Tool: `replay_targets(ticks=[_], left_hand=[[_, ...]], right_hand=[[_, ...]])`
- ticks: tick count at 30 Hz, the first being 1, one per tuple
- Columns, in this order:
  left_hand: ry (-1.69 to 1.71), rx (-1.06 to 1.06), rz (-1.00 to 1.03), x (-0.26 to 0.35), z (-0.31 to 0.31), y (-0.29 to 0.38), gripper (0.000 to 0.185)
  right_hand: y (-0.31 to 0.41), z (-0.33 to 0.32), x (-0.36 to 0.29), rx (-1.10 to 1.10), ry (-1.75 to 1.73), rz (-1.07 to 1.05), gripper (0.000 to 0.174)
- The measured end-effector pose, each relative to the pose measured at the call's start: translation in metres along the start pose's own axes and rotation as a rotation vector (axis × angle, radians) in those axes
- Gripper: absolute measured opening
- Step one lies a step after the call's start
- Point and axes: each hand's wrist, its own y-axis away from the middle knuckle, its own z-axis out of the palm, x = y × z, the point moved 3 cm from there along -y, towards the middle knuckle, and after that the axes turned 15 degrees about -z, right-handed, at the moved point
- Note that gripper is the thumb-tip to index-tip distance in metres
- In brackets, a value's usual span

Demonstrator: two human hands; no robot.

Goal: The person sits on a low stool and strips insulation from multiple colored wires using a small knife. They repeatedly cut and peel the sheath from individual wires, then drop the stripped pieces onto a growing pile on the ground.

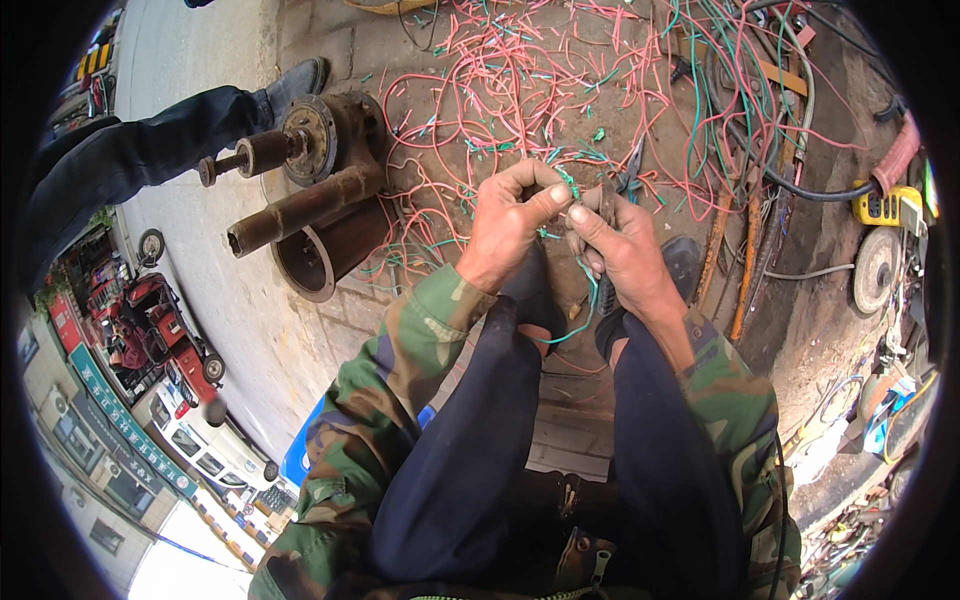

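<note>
My left hand (517, 214) and my right hand (619, 244) meet above my knees. My left thumb and forefinger pinch a twisted bundle of green wire (568, 182). The fingertips of my right hand press on its lower end, and a teal insulated wire (594, 300) hangs from there in a loop towards my leg. A dark, worn tool handle (606, 292) lies along my right palm, apparently held by the fingers; its kind cannot be told. Just beyond my right hand, pliers (634, 166) lie on the ground among red and green wire scraps (517, 97).
Rusty metal pump or motor parts (330, 187) stand at the left, beside another person's leg (165, 139). Tangled wires, hoses and rusty orange bars (744, 262) lie at the right, near a yellow power socket (885, 204) and a round disc (876, 270). Vehicles stand far left.
</note>
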Motion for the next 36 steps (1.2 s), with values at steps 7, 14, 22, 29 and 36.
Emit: replay_targets(ticks=[7, 14, 22, 29, 36], left_hand=[[-0.147, 0.031, -0.068, 0.011, -0.001, 0.003, 0.005], [0.013, 0.01, -0.143, 0.008, -0.001, 0.01, 0.003], [-0.585, 0.308, 0.484, 0.011, 0.01, 0.012, 0.01], [-0.637, 0.306, 0.682, 0.011, 0.014, 0.006, 0.009], [-0.187, -0.034, 0.097, 0.003, 0.001, 0.002, 0.018]], right_hand=[[0.001, -0.001, -0.006, -0.024, 0.192, -0.031, 0.02], [0.001, 0.001, -0.008, -0.068, 0.042, 0.035, 0.02], [0.001, 0.004, -0.004, -0.086, -0.262, 0.168, 0.02], [0.004, 0.001, 0.0, -0.195, -0.724, 0.311, 0.023], [0.005, -0.003, 0.001, -0.188, -0.632, 0.254, 0.026]])
